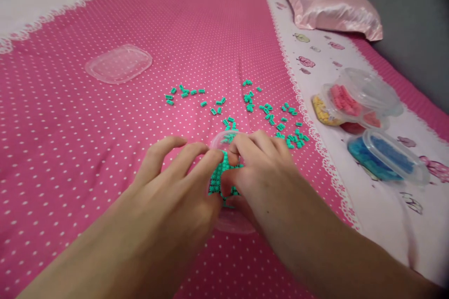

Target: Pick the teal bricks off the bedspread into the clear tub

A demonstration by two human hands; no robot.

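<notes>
My left hand (pixel 182 182) and my right hand (pixel 263 168) meet over a clear plastic container (pixel 236 224) on the bed. Between them is a block of small green toy bricks (pixel 216 175), packed in rows. The index finger and thumb of my left hand close on the block's left side. My right hand is curled, its fingertips pressed against the bricks from the right; those fingers partly hide what they grip. Loose green bricks (pixel 229 138) show at the container's far end, and several more (pixel 270 119) lie scattered beyond it.
A clear lid (pixel 119 63) lies flat on the pink dotted bedspread (pixel 182 23) at the left. To the right stand lidded containers: one with pink and yellow pieces (pixel 345 99), another with blue pieces (pixel 389 154). A pink satin pillow (pixel 333 4) rests at the far right by a grey wall.
</notes>
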